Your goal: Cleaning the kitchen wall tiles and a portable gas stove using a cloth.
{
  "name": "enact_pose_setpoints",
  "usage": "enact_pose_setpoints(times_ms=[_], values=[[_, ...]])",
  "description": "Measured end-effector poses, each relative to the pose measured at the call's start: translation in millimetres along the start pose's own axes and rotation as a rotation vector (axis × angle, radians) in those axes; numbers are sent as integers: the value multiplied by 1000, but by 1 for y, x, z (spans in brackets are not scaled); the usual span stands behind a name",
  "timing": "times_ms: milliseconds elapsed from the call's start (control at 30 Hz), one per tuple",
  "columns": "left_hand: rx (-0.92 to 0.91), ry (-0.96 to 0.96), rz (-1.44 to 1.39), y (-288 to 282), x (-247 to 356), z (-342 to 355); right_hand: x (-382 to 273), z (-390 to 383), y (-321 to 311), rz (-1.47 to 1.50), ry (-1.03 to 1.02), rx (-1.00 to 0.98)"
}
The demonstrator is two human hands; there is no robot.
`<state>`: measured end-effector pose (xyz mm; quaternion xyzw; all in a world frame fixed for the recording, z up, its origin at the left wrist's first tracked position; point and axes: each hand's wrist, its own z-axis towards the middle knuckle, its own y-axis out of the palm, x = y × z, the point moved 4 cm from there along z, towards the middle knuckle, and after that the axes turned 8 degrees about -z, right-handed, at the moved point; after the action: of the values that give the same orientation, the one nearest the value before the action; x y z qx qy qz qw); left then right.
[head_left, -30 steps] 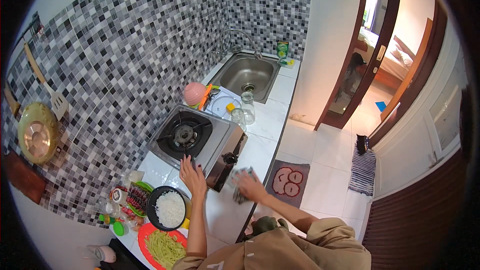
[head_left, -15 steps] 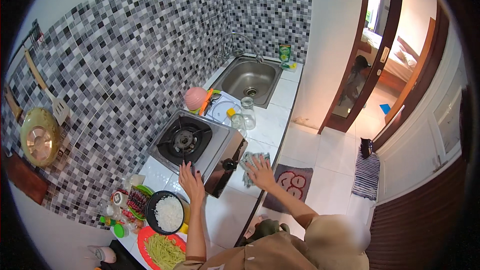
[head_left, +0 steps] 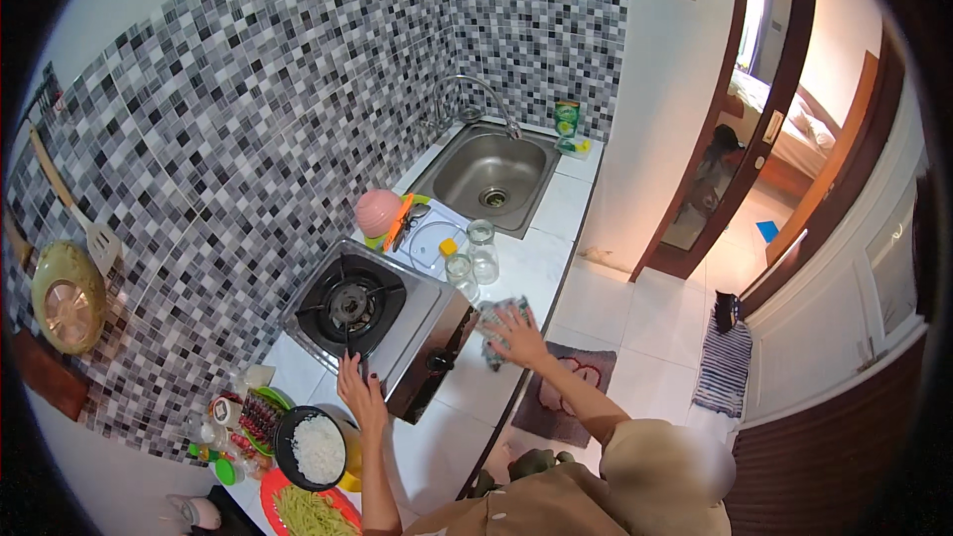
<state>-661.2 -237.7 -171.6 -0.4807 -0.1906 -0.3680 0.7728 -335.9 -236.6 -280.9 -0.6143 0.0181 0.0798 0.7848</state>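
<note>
My right hand lies spread on a grey-green patterned cloth, pressing it to the white tiled counter beside the stove's front panel. My left hand rests with fingers stretched out on the near edge of the single-burner gas stove, holding nothing. A black knob on the stove's dark front sits between the two hands. Just beyond the cloth stand two clear glass jars. Close to my left forearm is a black pot of white rice.
A red plate of shredded green vegetable and several seasoning containers crowd the near left. Past the stove are a pink bowl, a white tray with a yellow sponge, and a steel sink. The counter edge drops to the floor on the right.
My right hand and the cloth have slid along the counter toward the glass jars. The left hand stays at the stove's edge. The whole view has shifted slightly.
</note>
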Motion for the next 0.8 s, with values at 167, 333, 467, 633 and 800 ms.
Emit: enact_pose_setpoints(times_ms=[167, 333, 467, 633, 800], values=[[-24, -45, 3, 0, 0, 1, 61, 36, -9, -58, 294, 66], [7, -61, -8, 0, 5, 3, 44, 28, -3, -77, 239, -17], [-36, -80, 0, -2, 6, 4, 63, 31, -11, -14, -55, 19], [93, -68, -13, -8, 15, -4, 52, 27, -11, -53, 206, 13], [288, -123, 54, -13, 35, -39, -36, -43, -17, 11, -488, -162]])
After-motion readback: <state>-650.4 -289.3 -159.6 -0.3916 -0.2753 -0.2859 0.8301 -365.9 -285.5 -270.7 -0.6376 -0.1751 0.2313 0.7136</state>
